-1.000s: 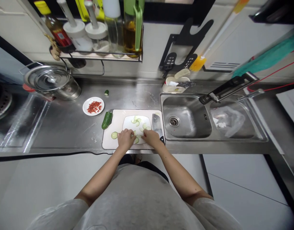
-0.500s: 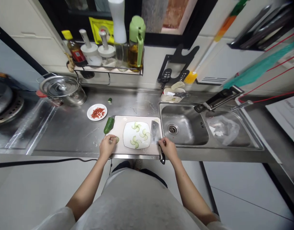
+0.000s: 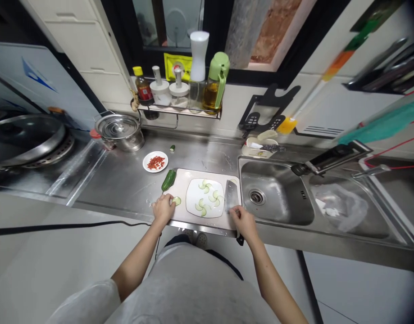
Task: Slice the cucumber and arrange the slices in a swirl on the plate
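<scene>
My left hand (image 3: 163, 209) is at the left front of the pale cutting board (image 3: 180, 174), its fingertips closed on a round cucumber slice (image 3: 176, 201). Just beyond that hand, a cut piece of cucumber (image 3: 168, 180) rests against the board's left edge. A white square plate (image 3: 190, 192) sits on the board, with three pinwheels of thin cucumber slices (image 3: 202, 207) on it. To its right lies a kitchen knife (image 3: 231, 194), blade flat on the board and dark handle over the counter's front edge. My right hand (image 3: 243, 220) has its fingers closed where blade meets handle.
Behind the board are a plate of chopped red bits (image 3: 155, 162) and a cucumber end (image 3: 172, 147). A lidded steel pot (image 3: 125, 135) stands back left. The sink (image 3: 277, 193) adjoins on the right. A rack of seasoning bottles (image 3: 179, 108) hangs above.
The view has swung left, so the counter appears further right and lower. Both hands stay close to their places at the board, with the slice at my left fingertips showing more.
</scene>
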### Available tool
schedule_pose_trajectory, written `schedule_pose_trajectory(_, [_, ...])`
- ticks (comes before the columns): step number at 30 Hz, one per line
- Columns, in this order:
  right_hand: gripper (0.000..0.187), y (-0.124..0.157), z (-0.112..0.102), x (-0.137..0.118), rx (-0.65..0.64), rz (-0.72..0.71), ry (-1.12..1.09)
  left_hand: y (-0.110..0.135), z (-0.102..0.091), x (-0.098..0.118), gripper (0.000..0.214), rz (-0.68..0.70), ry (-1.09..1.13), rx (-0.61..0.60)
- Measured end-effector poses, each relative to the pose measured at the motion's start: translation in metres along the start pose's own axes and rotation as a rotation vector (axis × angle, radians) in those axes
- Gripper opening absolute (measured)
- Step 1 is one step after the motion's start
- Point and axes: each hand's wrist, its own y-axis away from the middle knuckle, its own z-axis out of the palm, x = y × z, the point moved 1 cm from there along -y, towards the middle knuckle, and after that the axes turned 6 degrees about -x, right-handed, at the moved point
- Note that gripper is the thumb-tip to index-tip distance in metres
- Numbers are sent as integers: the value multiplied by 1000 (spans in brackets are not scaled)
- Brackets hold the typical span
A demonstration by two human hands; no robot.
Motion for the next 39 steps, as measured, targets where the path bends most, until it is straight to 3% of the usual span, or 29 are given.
schedule_pose_trajectory(4, [33,0,3,-4,-3,-5,0,-3,1,-1,12,20,66,0])
schedule_pose_trajectory(12, [34,-2,6,-27,-12,-79,-19,-7,-5,-5,18,82,331,47])
schedule_pose_trajectory(15, [32,-5,9,-51,-41,-173,-47,-7,-12,0,18,154,581,-6])
schedule_pose_trajectory(20, [29,-14,14,-105,-75,-490,-87,-4,-26,22,23,290,940,-151])
schedule_pose_trajectory(23, [27,-20,17,-128,-89,-611,-68,2,-31,38,26,344,1025,-231])
schedule_pose_trajectory(27, [12,-28,23,-136,-102,-645,-78,9,-32,53,23,396,1016,-223])
schedule_pose_trajectory(33, [10,-37,23,-127,-90,-635,-90,11,-26,59,33,221,1063,-143])
schedule_pose_trajectory(39, [13,-40,17,-123,-140,-666,-42,9,-23,66,48,-12,1177,-440])
